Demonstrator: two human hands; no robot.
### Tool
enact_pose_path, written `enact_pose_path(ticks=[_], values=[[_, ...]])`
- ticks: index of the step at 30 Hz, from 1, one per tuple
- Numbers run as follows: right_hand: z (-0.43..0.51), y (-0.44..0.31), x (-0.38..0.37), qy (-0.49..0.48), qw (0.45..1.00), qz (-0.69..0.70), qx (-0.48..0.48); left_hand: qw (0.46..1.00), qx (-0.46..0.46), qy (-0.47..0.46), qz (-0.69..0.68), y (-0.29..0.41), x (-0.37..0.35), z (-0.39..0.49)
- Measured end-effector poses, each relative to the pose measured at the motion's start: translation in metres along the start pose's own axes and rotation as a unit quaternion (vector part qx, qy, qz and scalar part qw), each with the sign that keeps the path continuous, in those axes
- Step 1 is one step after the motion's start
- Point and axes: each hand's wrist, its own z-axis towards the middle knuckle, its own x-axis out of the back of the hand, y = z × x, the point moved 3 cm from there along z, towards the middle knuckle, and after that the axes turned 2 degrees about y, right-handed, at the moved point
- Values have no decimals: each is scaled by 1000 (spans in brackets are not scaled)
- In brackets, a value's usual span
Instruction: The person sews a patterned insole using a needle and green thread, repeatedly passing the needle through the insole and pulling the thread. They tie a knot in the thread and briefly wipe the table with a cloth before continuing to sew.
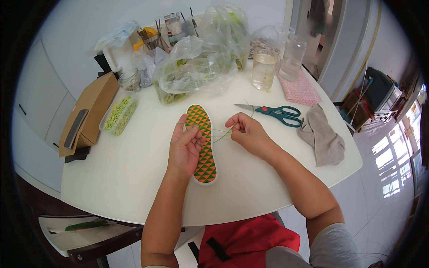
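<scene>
An embroidered shoe insole (205, 164) with orange and green triangles and a white edge lies upright in the view before me. My left hand (187, 144) grips its left side, the thumb over the patterned face. To the right of the insole, my right hand (247, 134) pinches green thread (223, 136), its fingertips closed; strands run from there to the insole. Whether a needle is between the fingers cannot be told. Scissors with dark green handles (285, 114) lie just beyond my right hand, a bit of thread across their blades.
A crumpled grey cloth (323, 137) lies at the right, near a pink cloth (301, 90) and glass jars (264, 75). Plastic bags (194, 73) stand at the back. At the left are a tub of green beans (119, 115) and a cardboard box (90, 107).
</scene>
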Motion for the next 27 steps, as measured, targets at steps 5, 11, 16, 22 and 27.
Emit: enact_pose_path(ticks=[5,11,16,22,27], values=[[0,-2,6,62,979,-185,64,995,-24,-29,93,1,-5,-2],[-1,-3,3,145,965,-139,171,997,-7,-55,60,3,-13,-8],[-1,-10,-5,95,980,-28,171,994,9,-74,84,2,-16,-11],[-5,-13,-16,18,992,-44,116,987,11,-113,111,-3,-17,-11],[-3,-11,-14,15,996,63,56,991,7,-102,85,1,-17,-11]])
